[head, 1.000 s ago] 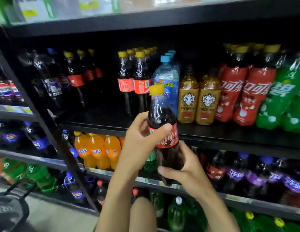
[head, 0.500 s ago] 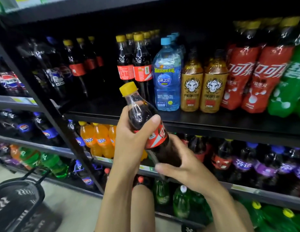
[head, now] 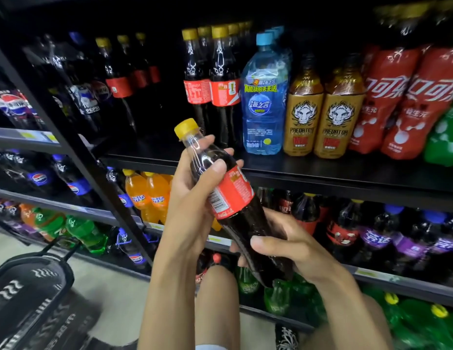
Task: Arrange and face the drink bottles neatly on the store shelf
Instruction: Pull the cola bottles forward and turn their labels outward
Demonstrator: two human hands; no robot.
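Observation:
I hold a cola bottle (head: 229,195) with a yellow cap and red label in front of the shelves, tilted with its cap up and to the left. My left hand (head: 192,198) grips its neck and upper body, thumb across the shoulder. My right hand (head: 286,246) grips the lower body, thumb on the front. The label's barcode side faces me. Behind it, two matching cola bottles (head: 211,82) stand at the front of the black shelf (head: 309,173), with a gap to their left.
A blue water bottle (head: 264,97), gold energy drinks (head: 321,109), large red cola bottles (head: 402,97) and a green bottle stand to the right. Orange sodas (head: 147,195) and purple-labelled bottles fill the shelf below. A black basket (head: 30,284) sits on the floor at lower left.
The bottle has tipped from upright to leaning left and has turned, so the barcode side faces me. The view has moved closer to the shelf.

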